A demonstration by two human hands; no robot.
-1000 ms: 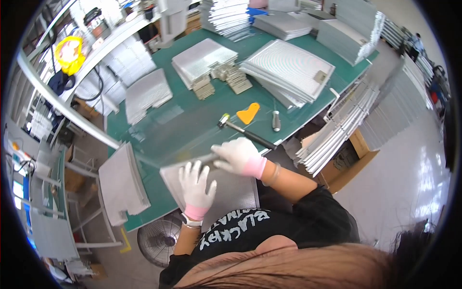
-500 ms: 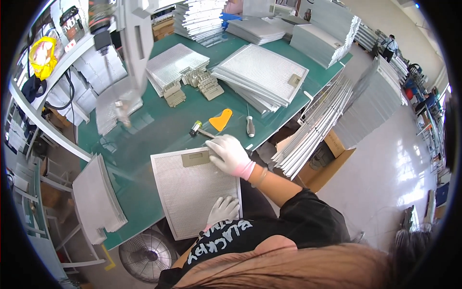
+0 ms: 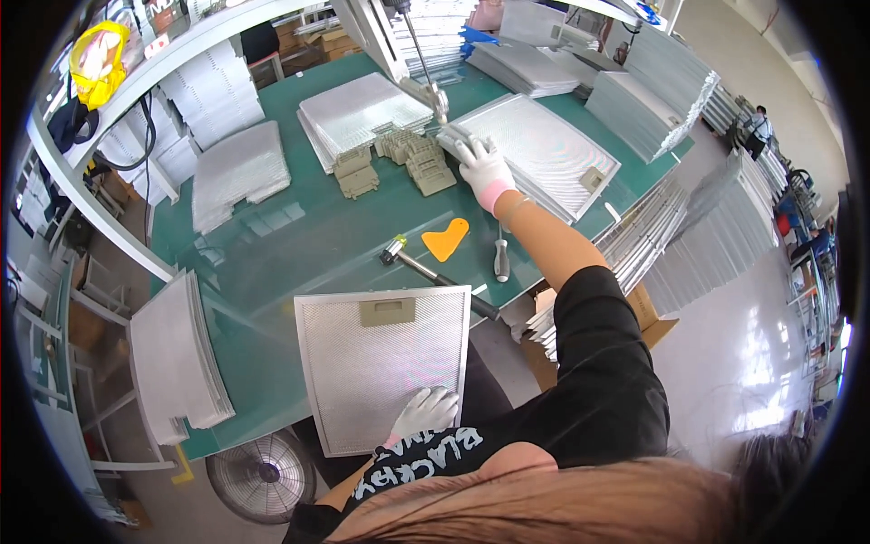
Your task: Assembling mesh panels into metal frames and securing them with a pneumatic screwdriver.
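While her left hand (image 3: 426, 410) lies flat on the mesh filter panel (image 3: 381, 363) at the bench (image 3: 299, 245) edge, the right hand (image 3: 478, 161), grip curled on a panel stack (image 3: 544, 154) beyond, likely fetches next.

- The left hand (image 3: 428, 410) is lying on the near edge of the mesh filter panel (image 3: 381, 363), its wrist hiding behind the person's black shirt.
- The right hand (image 3: 480, 163) is covering whatever it is touching; its grip is not showing.
- The fan (image 3: 263, 473) is sitting half hidden under the surface (image 3: 299, 236).
- Distant people at the right rim are too small to make out.
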